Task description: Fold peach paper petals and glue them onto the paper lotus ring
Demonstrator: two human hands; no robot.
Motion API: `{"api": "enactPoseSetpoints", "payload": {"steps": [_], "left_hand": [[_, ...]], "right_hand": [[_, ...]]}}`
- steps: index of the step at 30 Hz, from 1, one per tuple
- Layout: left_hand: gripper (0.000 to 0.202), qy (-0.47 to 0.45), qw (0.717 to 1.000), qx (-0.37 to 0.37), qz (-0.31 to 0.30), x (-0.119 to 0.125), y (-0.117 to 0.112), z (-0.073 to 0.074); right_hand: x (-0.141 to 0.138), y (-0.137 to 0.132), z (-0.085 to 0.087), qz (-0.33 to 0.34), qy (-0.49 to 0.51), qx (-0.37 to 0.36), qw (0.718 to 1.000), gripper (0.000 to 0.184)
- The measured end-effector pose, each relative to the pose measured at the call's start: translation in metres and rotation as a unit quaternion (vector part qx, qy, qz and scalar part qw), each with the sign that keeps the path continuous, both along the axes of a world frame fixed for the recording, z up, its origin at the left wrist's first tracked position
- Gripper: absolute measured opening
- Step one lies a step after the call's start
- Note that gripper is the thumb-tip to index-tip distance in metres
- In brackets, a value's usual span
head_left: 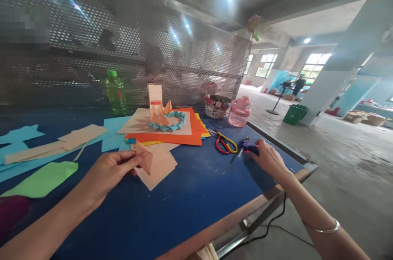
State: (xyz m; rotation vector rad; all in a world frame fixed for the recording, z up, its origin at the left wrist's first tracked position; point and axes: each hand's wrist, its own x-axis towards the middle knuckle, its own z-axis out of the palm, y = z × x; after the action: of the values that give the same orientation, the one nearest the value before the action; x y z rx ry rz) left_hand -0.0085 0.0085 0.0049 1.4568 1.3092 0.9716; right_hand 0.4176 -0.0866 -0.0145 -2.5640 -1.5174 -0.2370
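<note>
My left hand point(115, 172) pinches a folded peach paper piece point(145, 158) between thumb and fingers. Under it, flat peach paper sheets point(159, 166) lie on the blue table. At the right, my right hand point(270, 155) has its fingers wrapped round a dark blue glue gun point(251, 148), whose small red light is on. Its nozzle points left, close to scissors point(226, 142) with red and yellow handles. Farther back, a ring of folded blue paper point(170, 127) with upright peach folded points point(159, 116) rests on a stack of coloured sheets point(196, 139).
Blue, tan and green paper pieces point(46, 178) spread over the left side. A green bottle point(116, 94), a woven basket point(217, 107) and a pink plastic jar point(240, 112) stand along the back. A black cable point(273, 221) hangs below the table's right edge.
</note>
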Motion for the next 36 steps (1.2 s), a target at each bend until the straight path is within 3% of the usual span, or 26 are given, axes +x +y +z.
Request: {"api": "enactPoseSetpoints", "payload": {"steps": [3,5,9,12,15,19,24,30,36], "left_hand": [[0.031,-0.022,1.0,-0.005,0.0,-0.001,0.002,-0.002],[0.033,-0.041,0.999,-0.001,0.001,-0.002,0.004,-0.003],[0.038,-0.078,0.997,0.001,0.018,-0.005,0.006,0.0],[0.038,-0.096,0.995,0.009,0.03,-0.007,0.006,0.003],[0.033,-0.106,0.993,0.024,0.042,-0.01,0.008,0.005],[0.029,-0.107,0.991,0.047,0.072,-0.016,0.013,0.005],[0.027,-0.104,0.988,0.059,0.093,-0.017,0.016,0.002],[0.025,-0.096,0.99,0.063,0.081,-0.013,0.015,-0.002],[0.025,-0.082,0.992,0.066,0.071,-0.012,0.015,-0.003]], "right_hand": [[-0.008,0.003,0.003,0.013,0.013,0.038,0.999,0.035],[-0.019,0.009,0.007,0.087,0.076,0.124,0.985,0.032],[-0.076,0.03,0.02,0.269,0.26,0.197,0.906,0.037],[-0.138,0.043,0.028,0.422,0.243,0.22,0.846,0.022],[-0.188,0.052,0.028,0.516,0.253,0.195,0.795,0.012],[-0.219,0.06,0.012,0.534,0.269,0.147,0.788,0.011],[-0.223,0.066,-0.008,0.514,0.281,0.144,0.797,0.015],[-0.221,0.068,-0.014,0.544,0.271,0.134,0.782,0.011],[-0.22,0.068,-0.014,0.546,0.26,0.136,0.785,0.014]]}}
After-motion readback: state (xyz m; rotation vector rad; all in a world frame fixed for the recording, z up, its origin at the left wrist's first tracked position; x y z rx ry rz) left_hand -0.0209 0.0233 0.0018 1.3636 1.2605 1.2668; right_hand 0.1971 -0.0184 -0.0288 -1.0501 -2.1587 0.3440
